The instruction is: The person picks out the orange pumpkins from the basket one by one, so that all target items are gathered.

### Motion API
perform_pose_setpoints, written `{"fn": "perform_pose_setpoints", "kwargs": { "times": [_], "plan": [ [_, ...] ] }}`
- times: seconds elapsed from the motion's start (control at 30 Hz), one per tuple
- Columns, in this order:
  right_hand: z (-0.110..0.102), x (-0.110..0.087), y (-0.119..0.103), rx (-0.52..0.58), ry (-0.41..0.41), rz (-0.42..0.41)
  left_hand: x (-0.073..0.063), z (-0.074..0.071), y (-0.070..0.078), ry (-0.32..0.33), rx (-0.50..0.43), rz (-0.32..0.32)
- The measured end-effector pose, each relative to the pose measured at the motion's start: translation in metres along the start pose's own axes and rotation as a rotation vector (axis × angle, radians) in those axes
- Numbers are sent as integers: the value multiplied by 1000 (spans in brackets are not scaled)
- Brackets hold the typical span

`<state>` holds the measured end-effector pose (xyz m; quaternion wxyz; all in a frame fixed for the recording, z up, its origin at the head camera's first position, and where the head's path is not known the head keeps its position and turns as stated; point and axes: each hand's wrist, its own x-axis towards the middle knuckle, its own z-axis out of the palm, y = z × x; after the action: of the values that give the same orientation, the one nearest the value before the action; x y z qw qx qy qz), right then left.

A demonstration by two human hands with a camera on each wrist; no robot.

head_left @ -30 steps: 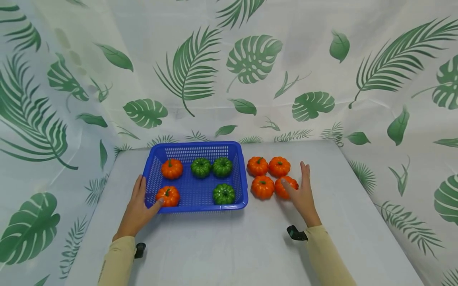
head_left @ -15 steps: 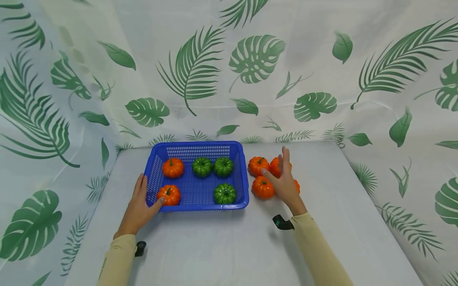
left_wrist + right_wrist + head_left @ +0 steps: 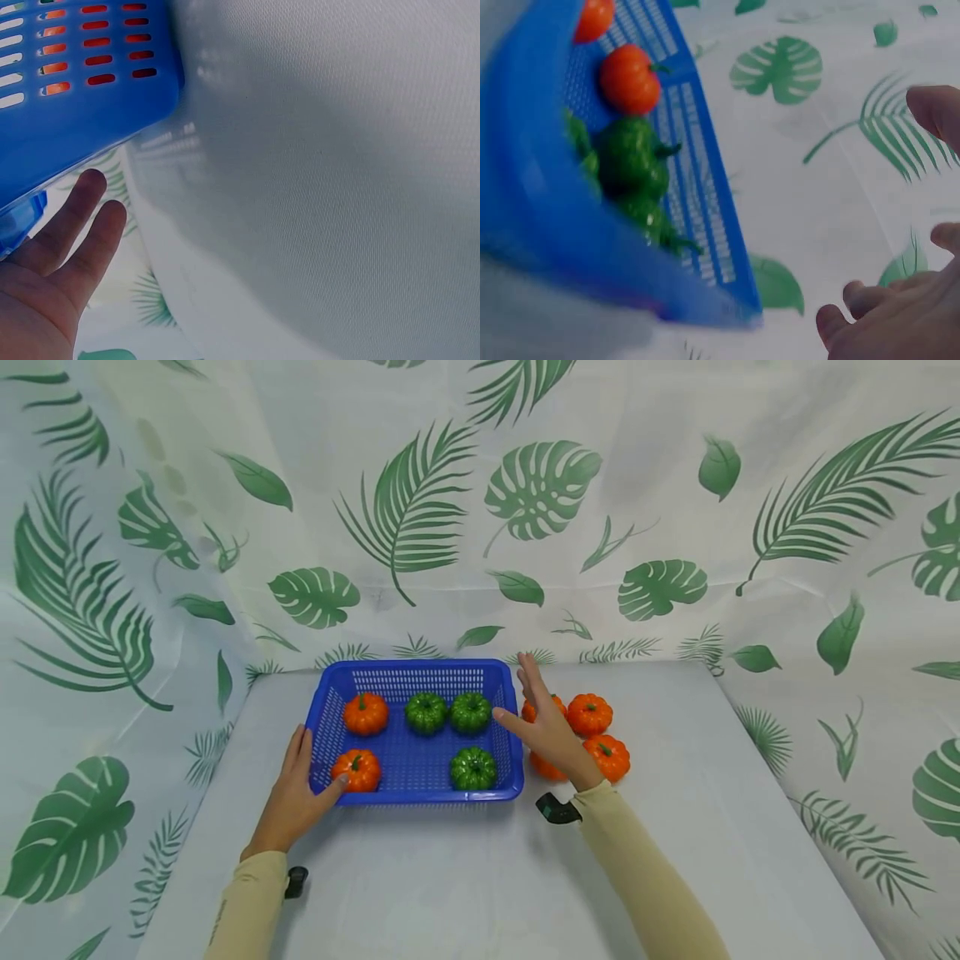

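Note:
At the front left corner of a blue plastic basket (image 3: 420,795), my left hand (image 3: 291,802) rests with its fingers along the outer side and its thumb over the rim, by an orange mini pumpkin (image 3: 357,772). Its visible fingers look straight in the left wrist view. My right hand (image 3: 551,731) hovers around the basket's right rim, fingers spread and holding nothing. Inside the basket are a second orange pumpkin (image 3: 366,714) and three green pumpkins (image 3: 473,768). Several orange pumpkins (image 3: 590,715) sit right of the basket, two partly hidden by my right hand.
A pale cloth (image 3: 435,885) covers the table. Leaf-patterned curtains (image 3: 420,618) rise at the back and both sides. A small black device (image 3: 558,809) is worn on the right wrist, another (image 3: 296,882) on the left.
My right hand has moved left from above the loose orange pumpkins to the basket's right rim. My left hand stays at the basket corner, and the pumpkins have not been moved.

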<state>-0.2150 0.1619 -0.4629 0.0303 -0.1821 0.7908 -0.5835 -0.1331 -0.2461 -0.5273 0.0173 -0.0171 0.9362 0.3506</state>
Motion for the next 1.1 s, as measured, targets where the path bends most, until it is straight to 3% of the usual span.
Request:
{"fn": "perform_pose_setpoints", "kwargs": {
  "times": [0.13,0.47,1.1],
  "plan": [
    [13,14,-3,21,-99,-15,0,1,-3,2,4,-1],
    [42,45,-9,-42,-349,-5,0,2,-6,0,10,4],
    [97,87,-11,-203,-646,-23,3,2,-7,18,19,28]
  ]
}}
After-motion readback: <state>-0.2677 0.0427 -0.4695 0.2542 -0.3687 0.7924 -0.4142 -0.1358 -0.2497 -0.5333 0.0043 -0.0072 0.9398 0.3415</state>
